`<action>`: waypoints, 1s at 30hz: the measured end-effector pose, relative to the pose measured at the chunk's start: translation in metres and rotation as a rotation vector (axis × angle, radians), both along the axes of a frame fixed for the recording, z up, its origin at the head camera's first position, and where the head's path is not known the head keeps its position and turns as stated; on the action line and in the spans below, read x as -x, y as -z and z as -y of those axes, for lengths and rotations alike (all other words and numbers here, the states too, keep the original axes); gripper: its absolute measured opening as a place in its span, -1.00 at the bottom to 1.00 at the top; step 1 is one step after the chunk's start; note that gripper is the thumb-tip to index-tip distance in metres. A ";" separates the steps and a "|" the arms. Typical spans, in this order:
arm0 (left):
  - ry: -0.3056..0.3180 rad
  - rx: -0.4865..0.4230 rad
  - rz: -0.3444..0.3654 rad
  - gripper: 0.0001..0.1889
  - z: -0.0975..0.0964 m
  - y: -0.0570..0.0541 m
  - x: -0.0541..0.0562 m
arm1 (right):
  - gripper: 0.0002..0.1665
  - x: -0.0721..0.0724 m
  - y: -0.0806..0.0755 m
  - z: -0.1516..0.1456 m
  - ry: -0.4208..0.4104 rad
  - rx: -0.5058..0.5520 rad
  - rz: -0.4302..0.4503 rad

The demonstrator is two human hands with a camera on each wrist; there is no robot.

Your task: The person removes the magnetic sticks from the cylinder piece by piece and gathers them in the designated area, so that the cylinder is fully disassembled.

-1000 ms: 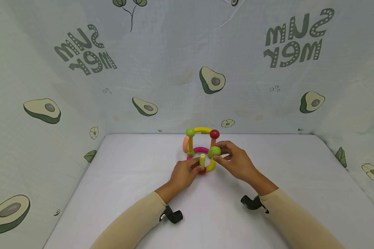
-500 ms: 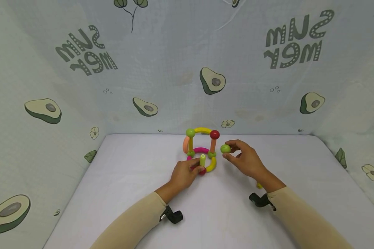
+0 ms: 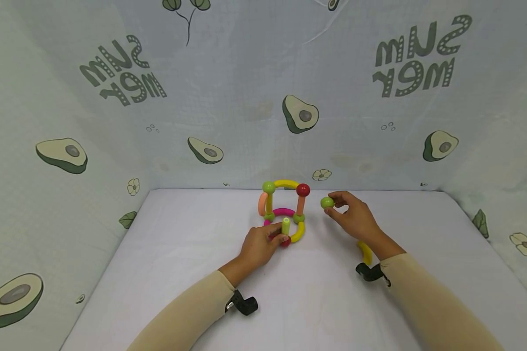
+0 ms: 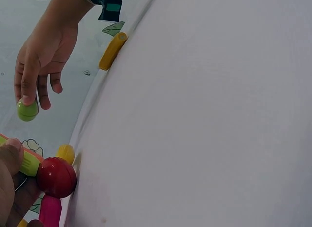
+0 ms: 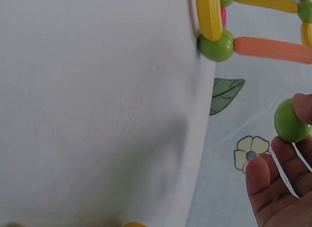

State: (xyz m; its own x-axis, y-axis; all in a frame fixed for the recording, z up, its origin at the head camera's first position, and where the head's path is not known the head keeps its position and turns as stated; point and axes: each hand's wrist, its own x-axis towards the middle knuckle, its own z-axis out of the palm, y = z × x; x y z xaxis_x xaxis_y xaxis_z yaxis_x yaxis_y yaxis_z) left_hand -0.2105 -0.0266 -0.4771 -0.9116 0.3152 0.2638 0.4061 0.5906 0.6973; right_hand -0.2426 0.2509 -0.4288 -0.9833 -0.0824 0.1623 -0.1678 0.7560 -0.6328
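Thumb and fingers of my left hand (image 3: 255, 248) pinch an upright lime-green stick (image 3: 286, 226) at the front of a ball-and-stick frame. Under that stick sits a red ball (image 4: 57, 177), joined to a pink stick (image 4: 50, 210). The frame has an upper red ball (image 3: 303, 189), green balls (image 3: 269, 187), a yellow arched stick (image 3: 286, 184) and an orange stick (image 3: 300, 205). To the right of the frame and apart from it, my right hand (image 3: 355, 220) holds a loose green ball (image 3: 327, 203) between thumb and fingertips, above the table.
A loose yellow curved stick (image 3: 366, 253) lies on the white table (image 3: 316, 302), partly hidden by the right wrist and its camera (image 3: 369, 272). Behind the table hangs a printed cloth (image 3: 246, 117) with avocado shapes.
My right hand has moved from the frame to the right and slightly up, carrying the green ball. More of the loose yellow stick shows now. The left hand stays on the lime-green stick.
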 end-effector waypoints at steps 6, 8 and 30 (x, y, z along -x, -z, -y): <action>0.002 -0.003 -0.008 -0.58 0.000 0.000 -0.001 | -0.41 0.011 0.005 -0.009 0.018 -0.011 0.033; 0.001 -0.003 -0.007 -0.59 0.000 0.000 -0.001 | -0.41 0.014 0.006 -0.010 0.025 -0.012 0.051; 0.007 0.000 -0.008 -0.57 0.000 0.000 0.000 | -0.44 0.042 0.014 -0.014 0.076 -0.036 0.166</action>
